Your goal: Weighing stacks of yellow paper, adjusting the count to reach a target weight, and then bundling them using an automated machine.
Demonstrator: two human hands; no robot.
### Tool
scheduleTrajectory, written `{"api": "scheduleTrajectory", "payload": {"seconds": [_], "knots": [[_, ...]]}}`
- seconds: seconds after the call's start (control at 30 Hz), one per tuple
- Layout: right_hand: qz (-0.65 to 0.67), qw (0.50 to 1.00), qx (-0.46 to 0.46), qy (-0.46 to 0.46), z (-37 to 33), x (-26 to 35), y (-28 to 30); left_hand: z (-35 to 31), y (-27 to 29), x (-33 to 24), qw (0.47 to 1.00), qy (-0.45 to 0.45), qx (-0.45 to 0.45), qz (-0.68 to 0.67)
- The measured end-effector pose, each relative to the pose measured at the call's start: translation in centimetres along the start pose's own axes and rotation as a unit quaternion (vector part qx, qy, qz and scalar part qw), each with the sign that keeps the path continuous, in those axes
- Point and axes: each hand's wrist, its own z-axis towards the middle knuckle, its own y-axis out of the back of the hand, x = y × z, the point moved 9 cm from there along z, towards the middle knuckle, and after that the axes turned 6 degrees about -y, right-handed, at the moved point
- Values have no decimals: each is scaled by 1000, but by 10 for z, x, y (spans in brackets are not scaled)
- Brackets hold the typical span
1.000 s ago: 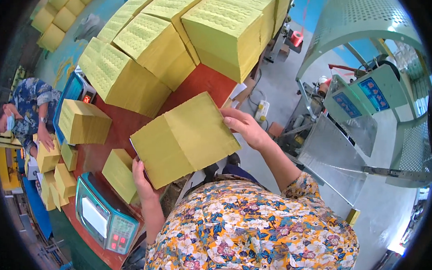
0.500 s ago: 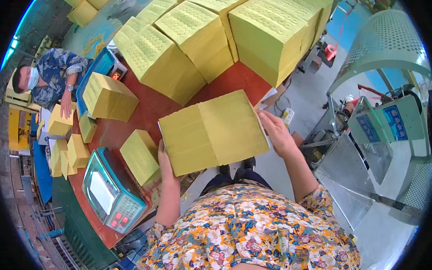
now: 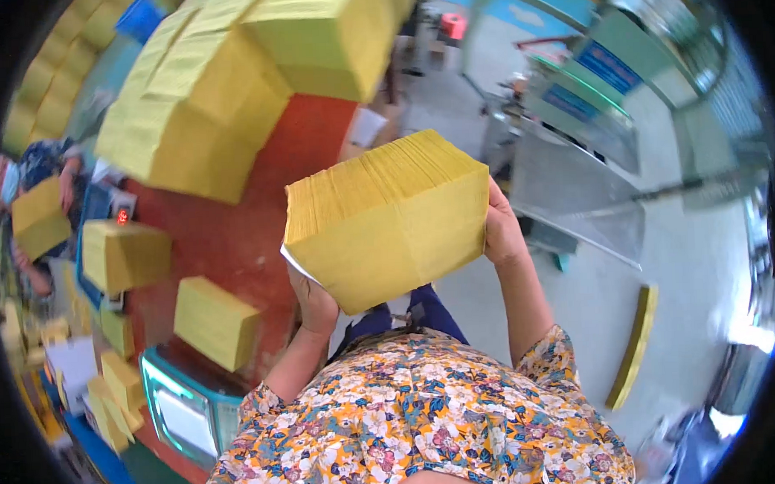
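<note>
A thick stack of yellow paper sheets (image 3: 387,233) is held up in front of my body, tilted so its layered edge shows along the top. My left hand (image 3: 315,302) grips its lower left corner, where a white sheet edge sticks out. My right hand (image 3: 503,229) is closed round the right end, its fingers partly hidden behind the stack. To the left of my left hand, a smaller yellow paper block (image 3: 215,323) lies on the red table (image 3: 234,247).
Tall yellow stacks (image 3: 205,137) fill the table's far side. A teal scale (image 3: 184,411) stands at the left, beyond it a co-worker (image 3: 48,185) holding a yellow block. On the right are a metal machine (image 3: 573,184) and a yellow strip (image 3: 634,346) on the floor.
My view has swung to the right. The stack in my hands has tipped, so its layered edge now shows. The co-worker now has a yellow block lifted.
</note>
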Motion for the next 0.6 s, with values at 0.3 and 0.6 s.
{"api": "scheduleTrajectory", "payload": {"seconds": [0.3,0.6], "knots": [[16,1000,-11,20,9,9,31,17,-29,-45,991,-36,-12,-130],[19,999,23,13,35,32,80,14,-92,-33,994,4,-43,-104]]}}
